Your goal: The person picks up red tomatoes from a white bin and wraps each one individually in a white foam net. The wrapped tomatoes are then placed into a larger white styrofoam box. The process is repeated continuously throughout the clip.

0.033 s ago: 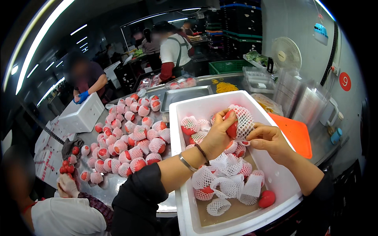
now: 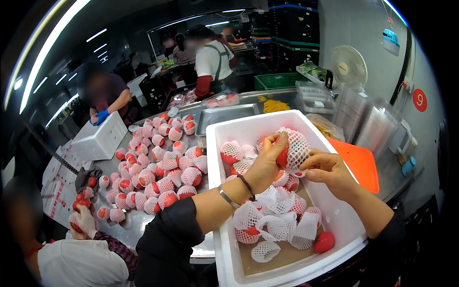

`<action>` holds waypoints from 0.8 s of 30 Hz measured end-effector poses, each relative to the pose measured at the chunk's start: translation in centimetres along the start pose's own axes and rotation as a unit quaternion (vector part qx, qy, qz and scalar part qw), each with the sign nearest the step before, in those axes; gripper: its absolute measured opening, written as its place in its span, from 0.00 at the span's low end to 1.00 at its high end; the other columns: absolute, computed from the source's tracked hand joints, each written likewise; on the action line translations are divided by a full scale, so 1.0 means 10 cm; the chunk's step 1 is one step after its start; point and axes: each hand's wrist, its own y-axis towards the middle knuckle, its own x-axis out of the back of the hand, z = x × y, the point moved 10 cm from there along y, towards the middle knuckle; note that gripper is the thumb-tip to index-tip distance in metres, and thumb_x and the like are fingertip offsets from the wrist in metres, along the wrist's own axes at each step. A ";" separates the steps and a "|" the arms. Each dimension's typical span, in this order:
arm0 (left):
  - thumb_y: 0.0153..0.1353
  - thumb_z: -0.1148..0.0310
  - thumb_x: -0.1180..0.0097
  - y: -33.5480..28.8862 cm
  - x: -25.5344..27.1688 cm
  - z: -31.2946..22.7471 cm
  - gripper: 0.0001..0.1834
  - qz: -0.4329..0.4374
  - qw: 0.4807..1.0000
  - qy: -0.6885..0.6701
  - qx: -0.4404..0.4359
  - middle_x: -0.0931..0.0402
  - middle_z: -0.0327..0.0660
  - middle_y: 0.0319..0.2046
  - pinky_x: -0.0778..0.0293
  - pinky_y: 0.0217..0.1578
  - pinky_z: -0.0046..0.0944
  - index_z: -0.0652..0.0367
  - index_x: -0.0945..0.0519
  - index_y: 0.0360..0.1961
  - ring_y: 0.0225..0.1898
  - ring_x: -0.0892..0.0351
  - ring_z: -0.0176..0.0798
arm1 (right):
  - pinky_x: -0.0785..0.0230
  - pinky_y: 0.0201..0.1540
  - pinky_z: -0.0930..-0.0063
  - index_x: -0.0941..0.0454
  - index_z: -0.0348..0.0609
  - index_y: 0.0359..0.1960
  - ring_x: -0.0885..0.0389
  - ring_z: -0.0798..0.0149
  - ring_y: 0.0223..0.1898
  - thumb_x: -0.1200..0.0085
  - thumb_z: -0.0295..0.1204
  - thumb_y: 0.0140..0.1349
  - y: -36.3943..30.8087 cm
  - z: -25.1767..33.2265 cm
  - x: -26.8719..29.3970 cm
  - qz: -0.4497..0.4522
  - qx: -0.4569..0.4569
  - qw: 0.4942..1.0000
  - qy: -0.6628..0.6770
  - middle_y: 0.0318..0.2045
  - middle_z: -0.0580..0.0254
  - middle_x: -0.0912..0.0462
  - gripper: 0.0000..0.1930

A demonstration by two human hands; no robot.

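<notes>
My left hand [image 2: 265, 165] grips a red apple [image 2: 283, 155] that sits half inside a white foam net sleeve [image 2: 297, 148]. My right hand [image 2: 330, 170] pinches the sleeve's right side with fingertips. Both hands hover over a white foam box [image 2: 215, 143]. Inside it lie several netted apples [image 2: 232, 152], loose empty net sleeves [image 2: 275, 225] and one bare red apple [image 2: 324, 241] near the front right corner.
Left of the box, a steel table carries many netted apples [image 2: 162, 177]. Another person's hand [image 2: 83, 220] works at its lower left; a blue-gloved person holds a foam box [image 2: 98, 138]. An orange board [image 2: 361, 162], a metal tray [image 2: 229, 115], clear tubs [image 2: 373, 124] and a fan [image 2: 347, 64] stand nearby.
</notes>
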 end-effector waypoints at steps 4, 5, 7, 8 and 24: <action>0.62 0.53 0.45 -0.05 0.04 0.08 0.26 -0.036 0.996 0.060 0.058 0.29 0.40 0.46 0.27 0.50 0.38 0.57 0.38 0.52 0.47 0.25 0.35 | 0.34 0.51 0.73 0.18 0.42 0.40 0.29 0.67 0.49 0.39 0.29 0.55 -0.05 0.17 -0.20 0.071 0.033 0.985 -0.152 0.41 0.64 0.26 0.11; 0.62 0.55 0.45 -0.04 0.05 0.07 0.24 -0.041 0.996 0.055 0.051 0.28 0.39 0.45 0.27 0.49 0.38 0.57 0.37 0.51 0.46 0.25 0.34 | 0.40 0.57 0.68 0.17 0.45 0.38 0.30 0.61 0.54 0.38 0.31 0.53 -0.05 0.13 -0.23 0.089 0.013 0.981 -0.173 0.47 0.58 0.25 0.11; 0.64 0.59 0.48 -0.04 0.05 0.03 0.19 -0.040 0.998 0.035 0.032 0.26 0.40 0.45 0.26 0.49 0.38 0.58 0.34 0.51 0.47 0.24 0.34 | 0.41 0.56 0.67 0.16 0.47 0.39 0.31 0.58 0.55 0.37 0.32 0.53 -0.06 0.06 -0.23 0.094 0.000 0.973 -0.212 0.50 0.55 0.26 0.11; 0.64 0.59 0.50 -0.02 0.08 0.00 0.19 -0.036 0.999 0.006 0.020 0.26 0.41 0.45 0.27 0.50 0.38 0.58 0.33 0.51 0.47 0.24 0.35 | 0.41 0.56 0.67 0.16 0.48 0.39 0.31 0.57 0.56 0.37 0.33 0.53 -0.06 0.03 -0.23 0.095 -0.004 0.968 -0.231 0.52 0.53 0.26 0.11; 0.67 0.44 0.62 -0.11 -0.11 0.05 0.30 0.022 0.994 -0.013 0.107 0.28 0.43 0.51 0.28 0.53 0.48 0.57 0.35 0.58 0.51 0.25 0.40 | 0.52 0.63 0.52 0.19 0.48 0.37 0.30 0.59 0.54 0.39 0.38 0.51 -0.08 0.07 -0.42 0.120 0.094 0.767 -0.623 0.43 0.60 0.22 0.14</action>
